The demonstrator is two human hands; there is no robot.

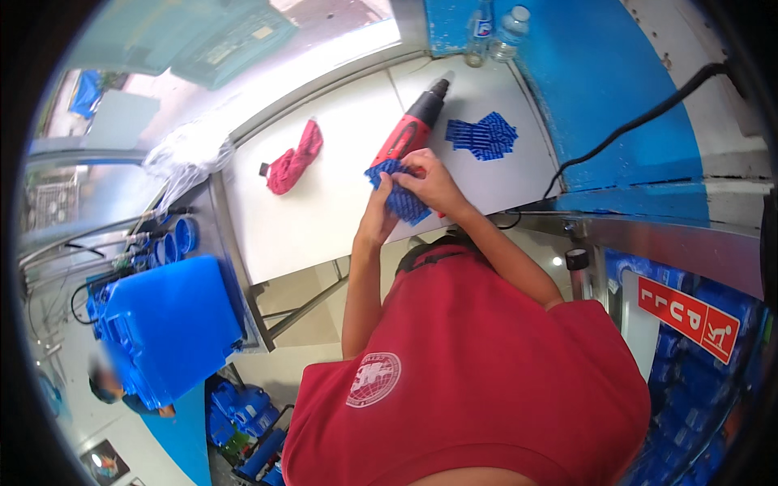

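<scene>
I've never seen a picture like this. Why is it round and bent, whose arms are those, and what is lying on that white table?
There is no machine here. A person wears a wide fisheye camera on the head, looking down, so you see their red shirt and both bare arms from above, and straight edges curve near the rim. Both hands meet at the table's near edge: the left hand and the right hand together hold a blue printed plastic piece. On the white table lie a red heat gun with a black nozzle, a crumpled red cloth, and a second blue printed piece. Two clear bottles stand at the far edge. A blue crate sits at the lower left.
</scene>
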